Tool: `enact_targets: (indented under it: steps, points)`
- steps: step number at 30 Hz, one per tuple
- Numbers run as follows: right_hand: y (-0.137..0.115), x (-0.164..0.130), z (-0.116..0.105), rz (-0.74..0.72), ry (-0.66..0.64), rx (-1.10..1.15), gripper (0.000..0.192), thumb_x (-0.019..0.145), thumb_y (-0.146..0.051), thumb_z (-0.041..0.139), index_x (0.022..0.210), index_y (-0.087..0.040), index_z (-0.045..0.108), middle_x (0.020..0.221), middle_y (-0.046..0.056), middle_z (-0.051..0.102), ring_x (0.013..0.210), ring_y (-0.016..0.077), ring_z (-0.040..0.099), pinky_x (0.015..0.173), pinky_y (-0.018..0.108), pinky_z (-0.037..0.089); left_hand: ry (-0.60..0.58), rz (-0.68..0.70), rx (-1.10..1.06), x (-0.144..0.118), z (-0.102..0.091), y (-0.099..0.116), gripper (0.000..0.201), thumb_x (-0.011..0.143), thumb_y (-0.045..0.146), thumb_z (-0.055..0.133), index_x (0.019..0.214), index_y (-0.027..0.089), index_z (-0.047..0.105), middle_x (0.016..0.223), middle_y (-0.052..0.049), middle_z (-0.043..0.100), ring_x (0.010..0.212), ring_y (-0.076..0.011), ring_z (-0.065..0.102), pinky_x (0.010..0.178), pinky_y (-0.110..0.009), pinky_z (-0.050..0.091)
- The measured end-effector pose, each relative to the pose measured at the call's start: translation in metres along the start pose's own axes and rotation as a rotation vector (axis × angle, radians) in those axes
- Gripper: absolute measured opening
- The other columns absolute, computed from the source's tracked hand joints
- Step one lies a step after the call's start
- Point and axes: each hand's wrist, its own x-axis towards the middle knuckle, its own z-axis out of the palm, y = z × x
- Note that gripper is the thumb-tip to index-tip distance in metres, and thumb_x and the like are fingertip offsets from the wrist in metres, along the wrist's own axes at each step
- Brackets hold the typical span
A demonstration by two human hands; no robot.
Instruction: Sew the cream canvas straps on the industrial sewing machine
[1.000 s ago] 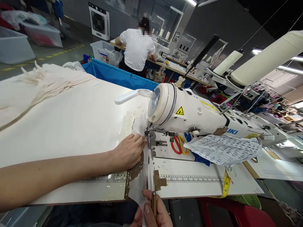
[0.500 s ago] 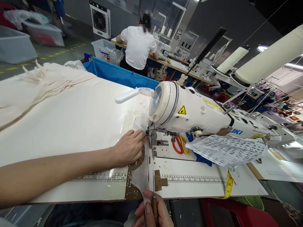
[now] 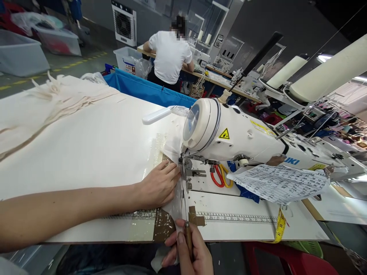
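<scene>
A strip of thin white fabric (image 3: 174,205) runs from under the sewing machine's needle area (image 3: 181,159) toward the table's front edge. My left hand (image 3: 163,183) rests on it just in front of the presser foot, fingers bent and together, with the fabric beneath the fingertips. At the front edge, my right hand (image 3: 192,248) is closed around the wooden handle of an awl (image 3: 188,233). Its thin metal shaft points up along the fabric's edge. The same hand's thumb and fingers also pinch the fabric's near end, which hangs below the table.
The white sewing machine (image 3: 235,130) fills the right side. Red and yellow-handled scissors (image 3: 219,176), a written paper sheet (image 3: 278,182) and a tape measure (image 3: 280,226) lie right. Cream fabric pieces (image 3: 57,103) are at left. A person (image 3: 171,57) sits beyond a blue cloth bin (image 3: 149,89).
The fabric has advanced toward the needle, and my left hand has slid slightly nearer to me. My right hand has come a little up and right, its awl tip now closer to the needle area.
</scene>
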Motion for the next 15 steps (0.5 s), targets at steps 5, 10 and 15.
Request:
enact_targets:
  steps: [5,10,15]
  points:
    - [-0.012,0.009,0.003,-0.012,-0.064,-0.015,0.060,0.081,-0.069,0.063,0.108,-0.016,0.064,0.072,0.000,0.067,0.042,0.0101,0.061,0.045,0.019,0.049,0.005,-0.013,-0.007,0.002,0.000,-0.001,0.036,0.085,0.023,0.055,0.117,0.009,0.062,0.118,-0.016,0.060,0.113,-0.0302,0.049,0.102,-0.044,0.034]
    - [-0.026,0.017,0.006,-0.037,-0.114,-0.070,0.058,0.084,-0.069,0.059,0.108,-0.016,0.063,0.075,0.000,0.067,0.044,0.0105,0.062,0.048,0.020,0.052,-0.062,-0.033,-0.007,0.006,-0.005,-0.002,0.037,0.088,0.023,0.051,0.118,0.004,0.061,0.118,-0.018,0.060,0.111,-0.0298,0.050,0.101,-0.044,0.035]
    - [-0.037,0.024,0.009,-0.081,-0.130,-0.105,0.049,0.087,-0.063,0.057,0.106,-0.017,0.063,0.075,0.000,0.066,0.046,0.0109,0.063,0.050,0.021,0.050,-0.075,-0.057,-0.040,0.010,-0.003,-0.007,0.034,0.090,0.020,0.049,0.116,0.003,0.061,0.117,-0.018,0.060,0.109,-0.0297,0.051,0.096,-0.043,0.041]
